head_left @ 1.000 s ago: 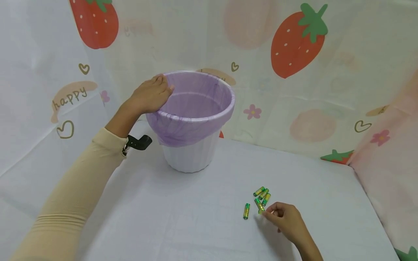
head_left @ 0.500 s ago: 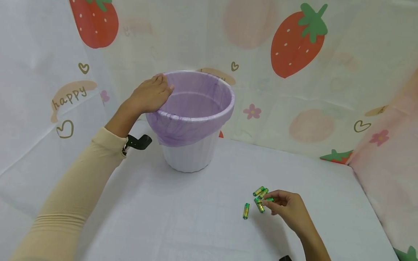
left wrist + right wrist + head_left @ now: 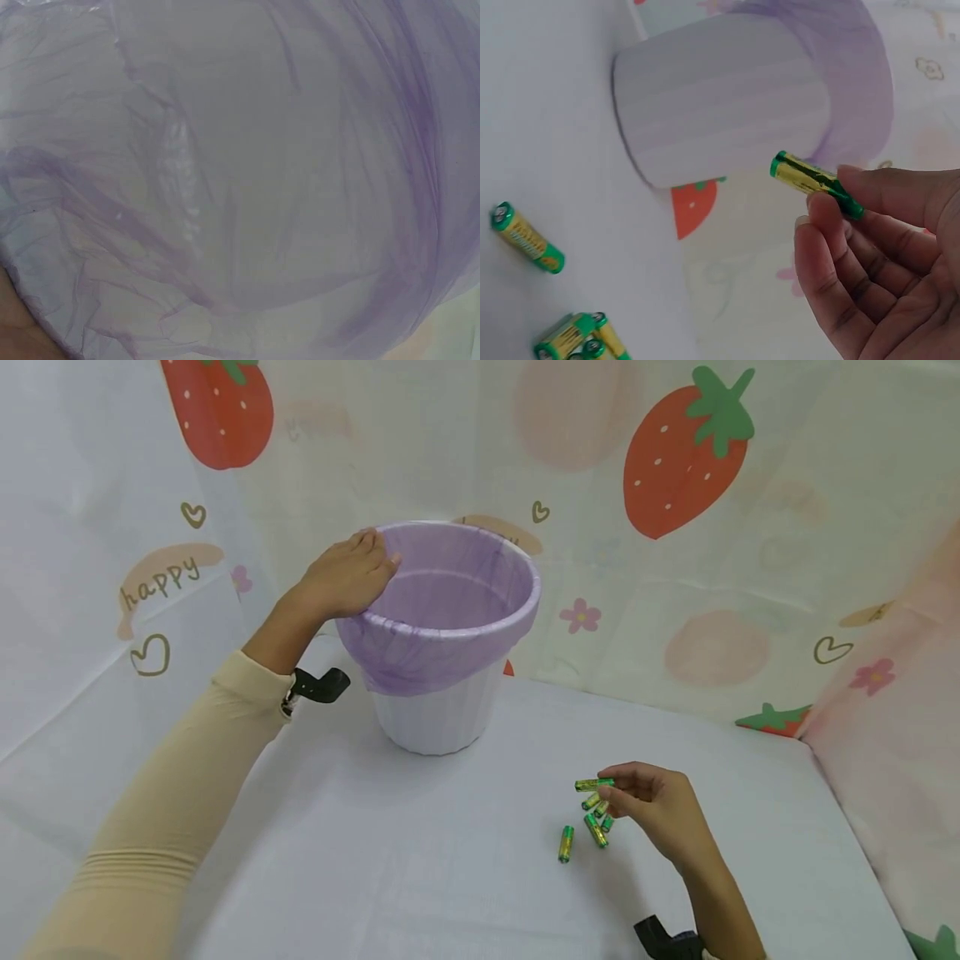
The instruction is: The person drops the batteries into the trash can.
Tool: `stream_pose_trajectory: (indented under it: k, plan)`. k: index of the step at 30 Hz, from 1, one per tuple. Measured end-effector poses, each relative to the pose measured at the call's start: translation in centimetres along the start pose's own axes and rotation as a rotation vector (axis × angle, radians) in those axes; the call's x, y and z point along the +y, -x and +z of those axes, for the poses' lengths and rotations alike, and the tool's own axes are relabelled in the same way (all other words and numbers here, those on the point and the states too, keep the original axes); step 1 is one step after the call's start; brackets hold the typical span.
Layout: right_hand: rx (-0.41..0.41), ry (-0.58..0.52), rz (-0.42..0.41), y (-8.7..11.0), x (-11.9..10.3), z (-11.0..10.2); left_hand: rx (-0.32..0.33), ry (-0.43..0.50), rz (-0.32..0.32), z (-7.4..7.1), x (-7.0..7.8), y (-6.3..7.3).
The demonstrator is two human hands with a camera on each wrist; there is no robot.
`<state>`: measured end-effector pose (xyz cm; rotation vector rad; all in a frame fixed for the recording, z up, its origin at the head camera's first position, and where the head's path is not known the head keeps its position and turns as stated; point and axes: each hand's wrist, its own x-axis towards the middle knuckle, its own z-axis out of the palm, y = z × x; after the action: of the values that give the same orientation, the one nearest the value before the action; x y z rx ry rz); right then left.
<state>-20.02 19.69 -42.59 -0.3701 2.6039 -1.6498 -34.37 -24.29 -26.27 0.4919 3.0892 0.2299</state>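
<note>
A white trash bin [image 3: 431, 722] stands at the back, lined with a thin purple garbage bag [image 3: 435, 664] folded over its rim. My left hand [image 3: 347, 578] holds the bin's left rim, thumb on the inside, the ends of its fingers hidden. Between thumb and fingers, my right hand [image 3: 652, 806] pinches a green and yellow battery [image 3: 802, 174], raised off the table and pointing left. Below it lies a loose cluster of similar batteries [image 3: 596, 831], partly covered by the hand. One single battery [image 3: 566, 843] lies a little left of them.
A white cloth [image 3: 360, 860] covers the table. Behind stands a backdrop [image 3: 600, 693] printed with strawberries, hearts and flowers, its pinkish side [image 3: 900, 760] bordering the table at right. The left wrist view is filled by the bag's inside [image 3: 262, 187].
My right hand has taken a battery from the cluster and lifted it up and away from me. The left hand and the bin have not moved.
</note>
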Motion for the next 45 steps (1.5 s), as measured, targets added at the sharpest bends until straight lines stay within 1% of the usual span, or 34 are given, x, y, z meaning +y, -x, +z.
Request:
stream_pose_trajectory:
  k: [8, 12, 17, 24, 34, 41, 45]
  plan:
    - [0.044, 0.021, -0.044, -1.3, -2.2, -0.3, 0.005, -0.01, 0.013, -0.1, 0.1, 0.0]
    - [0.052, 0.024, -0.072, -1.9, -3.2, -0.4, 0.007, -0.02, 0.015, -0.3, 0.2, 0.1]
    - [0.042, 0.021, -0.114, -2.7, -4.4, -0.5, 0.0, -0.023, 0.009, -0.3, 0.3, 0.2]
    - [0.022, 0.012, -0.205, -4.2, -6.4, -0.8, -0.001, -0.026, 0.024, -0.2, 0.3, 0.1]
    - [0.018, 0.009, -0.287, -6.4, -10.2, -1.3, 0.0, -0.017, 0.023, -0.4, 0.3, 0.1]
    - [0.042, 0.054, -0.364, -8.2, -13.3, -1.4, 0.012, -0.028, 0.033, -0.4, 0.1, 0.0]
    - [0.045, 0.076, -0.385, -9.2, -14.8, -1.3, 0.006, -0.017, 0.027, -0.4, 0.1, 0.1]
